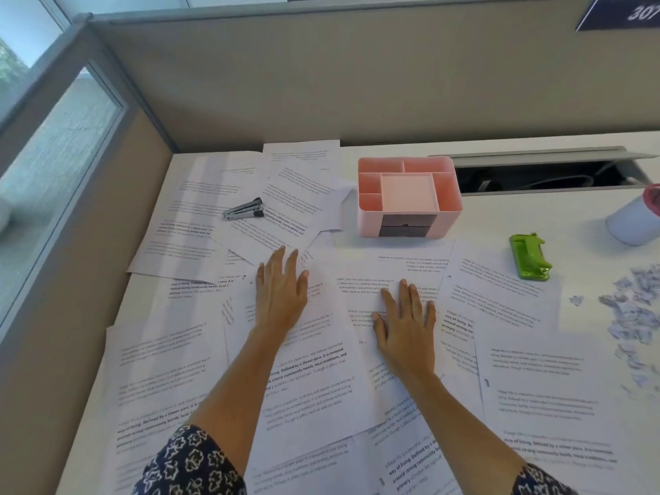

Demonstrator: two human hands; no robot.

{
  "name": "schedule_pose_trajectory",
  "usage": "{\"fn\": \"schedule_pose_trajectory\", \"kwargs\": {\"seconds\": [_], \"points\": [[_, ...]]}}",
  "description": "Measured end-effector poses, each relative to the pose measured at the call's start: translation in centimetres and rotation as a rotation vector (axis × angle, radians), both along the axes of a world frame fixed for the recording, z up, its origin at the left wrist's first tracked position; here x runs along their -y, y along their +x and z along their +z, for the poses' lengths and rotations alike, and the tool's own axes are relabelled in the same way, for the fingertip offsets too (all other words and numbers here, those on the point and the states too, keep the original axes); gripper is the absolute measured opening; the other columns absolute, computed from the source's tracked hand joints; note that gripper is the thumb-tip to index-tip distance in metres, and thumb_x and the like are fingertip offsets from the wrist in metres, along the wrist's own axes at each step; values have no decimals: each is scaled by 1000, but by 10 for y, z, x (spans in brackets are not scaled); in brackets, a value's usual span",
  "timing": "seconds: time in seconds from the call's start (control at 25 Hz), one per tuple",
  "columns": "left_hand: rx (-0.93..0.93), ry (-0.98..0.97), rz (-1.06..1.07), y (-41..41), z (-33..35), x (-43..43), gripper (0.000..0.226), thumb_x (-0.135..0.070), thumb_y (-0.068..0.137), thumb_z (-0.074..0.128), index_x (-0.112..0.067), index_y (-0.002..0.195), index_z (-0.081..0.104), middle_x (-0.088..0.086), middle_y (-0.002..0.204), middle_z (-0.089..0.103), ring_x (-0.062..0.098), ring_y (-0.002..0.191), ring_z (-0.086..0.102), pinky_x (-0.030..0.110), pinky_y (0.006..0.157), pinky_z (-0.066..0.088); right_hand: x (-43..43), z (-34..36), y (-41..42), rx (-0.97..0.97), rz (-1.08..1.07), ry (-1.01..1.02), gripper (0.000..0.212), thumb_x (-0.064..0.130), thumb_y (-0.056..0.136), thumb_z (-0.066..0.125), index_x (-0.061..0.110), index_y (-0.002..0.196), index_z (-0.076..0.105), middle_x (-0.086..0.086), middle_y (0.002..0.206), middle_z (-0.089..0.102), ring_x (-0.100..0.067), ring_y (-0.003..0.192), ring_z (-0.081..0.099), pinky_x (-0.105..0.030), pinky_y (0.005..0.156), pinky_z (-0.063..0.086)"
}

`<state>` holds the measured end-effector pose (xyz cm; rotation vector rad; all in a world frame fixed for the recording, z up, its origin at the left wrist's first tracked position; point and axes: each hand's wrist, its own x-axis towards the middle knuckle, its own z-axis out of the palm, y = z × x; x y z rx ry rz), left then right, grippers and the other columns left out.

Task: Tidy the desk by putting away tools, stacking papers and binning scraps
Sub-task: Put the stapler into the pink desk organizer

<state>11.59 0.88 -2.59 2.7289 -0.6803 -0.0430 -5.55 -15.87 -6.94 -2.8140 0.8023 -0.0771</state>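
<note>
Status: task barely begun, as judged from the present layout. Item 1, printed sheets (pixel 321 387): many, loose, overlapping at all angles across the left and middle of the worktop (pixel 535 209); no squared stack visible anywhere. Item 2, small stapler (pixel 244 209): lying on the sheets at the far left, not put away. Item 3, green hole punch (pixel 529 257): on bare worktop to the right, just beside a sheet corner, not put away. Item 4, pink organiser (pixel 407 194): upright at the far middle, its open compartments showing nothing inside. Item 5, paper scraps (pixel 632 309): a scattered heap at the right edge, unbinned. Item 6, white container with reddish rim (pixel 635 223): partly cut off at the right; whether it serves as the bin cannot be told. Left hand (pixel 282 291): flat on the sheets, fingers straight and slightly spread, pinching nothing. Right hand (pixel 405 323): flat on the middle sheets, fingers straight and close together, holding nothing. Outstanding: both tools, all stacking, all scraps. Likely step in hand: gathering the sheets.
</note>
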Motion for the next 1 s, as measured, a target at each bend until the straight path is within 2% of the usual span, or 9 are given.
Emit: {"fn": "schedule_pose_trajectory", "kwargs": {"seconds": [0.28, 0.4, 0.64, 0.72, 0.88, 1.0], "points": [[62, 45, 73, 91, 11, 3, 50, -19, 95, 52, -6, 142, 39, 21, 148, 36, 38, 135, 36, 53, 113, 27, 1, -5, 0, 17, -15, -22, 53, 47, 97, 34, 24, 145, 40, -9, 159, 26, -27, 147, 23, -54, 118, 17], [15, 95, 118, 120, 9, 3, 56, -20, 96, 53, -5, 145, 32, 20, 152, 29, 37, 140, 29, 52, 113, 27, 2, -6, 1, 17, -17, -27, 53, 47, 97, 33, 24, 144, 41, -9, 159, 25, -27, 147, 22, -54, 118, 17], [-31, 152, 118, 156, 0, 8, 58, -18, 101, 41, -3, 151, 16, 17, 159, 14, 33, 148, 10, 50, 118, 15, 2, -7, 3, -13, -19, -25, 55, 48, 98, 30, 25, 147, 36, -8, 161, 20, -26, 149, 16, -54, 119, 15], [-55, 189, 95, 163, -2, 9, 59, -17, 101, 38, -4, 152, 12, 17, 159, 14, 33, 148, 11, 50, 119, 13, 3, -7, 3, -25, -22, -19, 55, 49, 98, 29, 25, 148, 34, -8, 161, 18, -26, 149, 14, -54, 119, 14], [-8, 200, 70, 167, -2, 10, 57, -13, 96, 49, -5, 148, 27, 25, 142, 39, 42, 131, 35, 50, 113, 21, 2, -6, 2, -28, -20, -24, 54, 47, 99, 31, 25, 148, 34, -9, 161, 18, -26, 149, 15, -55, 118, 15], [51, 223, 48, 168, -1, 7, 50, -13, 94, 54, -4, 141, 40, 27, 132, 45, 44, 121, 40, 51, 110, 26, 2, -6, 2, -26, -20, -16, 54, 46, 99, 34, 24, 148, 35, -9, 161, 18, -27, 149, 15, -56, 118, 16]]}}
